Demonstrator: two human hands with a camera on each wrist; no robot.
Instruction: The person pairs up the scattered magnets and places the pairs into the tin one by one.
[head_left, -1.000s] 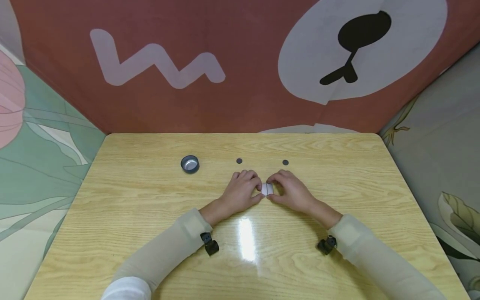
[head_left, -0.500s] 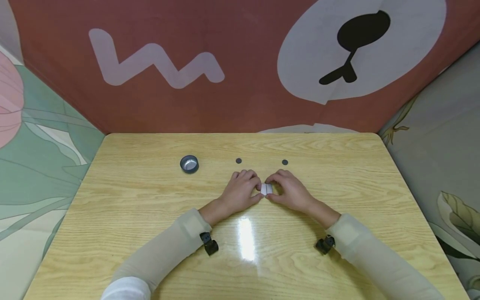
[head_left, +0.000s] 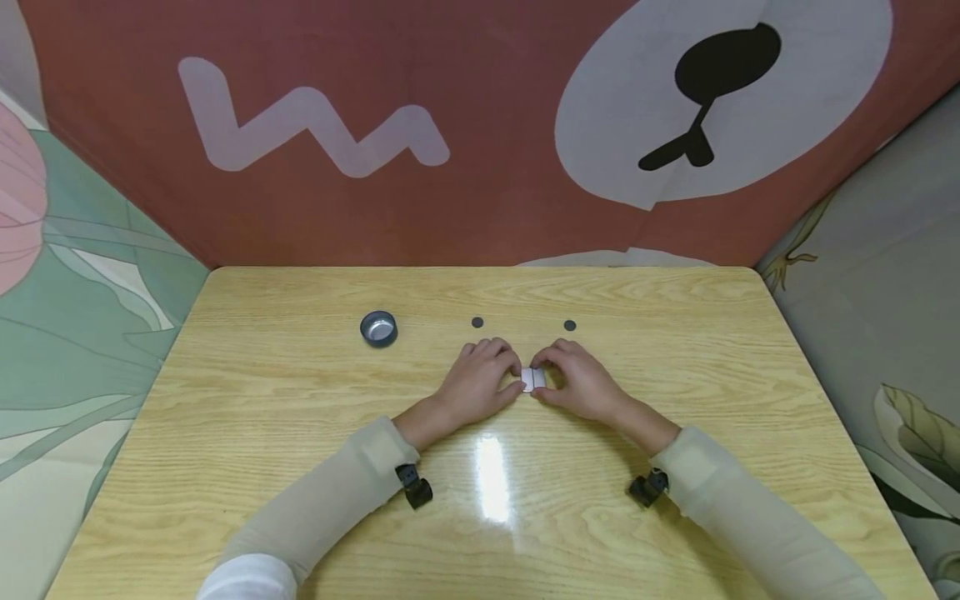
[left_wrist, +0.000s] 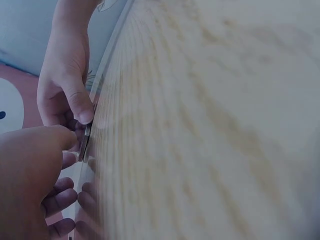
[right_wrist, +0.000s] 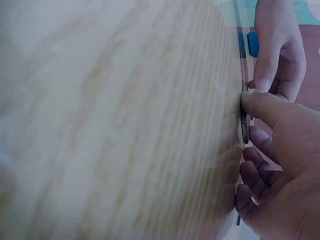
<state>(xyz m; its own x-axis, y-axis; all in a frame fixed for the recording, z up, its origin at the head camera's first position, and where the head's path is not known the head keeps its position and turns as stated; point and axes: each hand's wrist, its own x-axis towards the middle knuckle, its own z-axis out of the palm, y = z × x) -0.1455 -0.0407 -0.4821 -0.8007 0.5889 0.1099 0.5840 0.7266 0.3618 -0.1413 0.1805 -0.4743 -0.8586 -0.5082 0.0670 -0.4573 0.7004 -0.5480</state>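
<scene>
A small flat white piece [head_left: 533, 380] with a dark line across its middle lies between both hands on the wooden table; its kind is unclear. My left hand [head_left: 476, 383] has its curled thumb and forefinger at the piece's left end. From the other side my right hand [head_left: 581, 383] pinches the right part between thumb and forefinger. Edge-on in the right wrist view, the piece [right_wrist: 244, 125] looks thin and dark, low against the tabletop. Beyond the hands lie two dark round discs [head_left: 477, 322], apart from each other.
A small round dark-rimmed tin [head_left: 378, 330] with a silvery inside stands to the left of the discs. The wooden table [head_left: 285, 400] ends at a red printed cloth backdrop [head_left: 487, 208]. Printed cloths also hang at both sides.
My left hand has shifted slightly left, its thumb drawing back a little along the white piece's left end. The right hand, discs and tin stay about where they were.
</scene>
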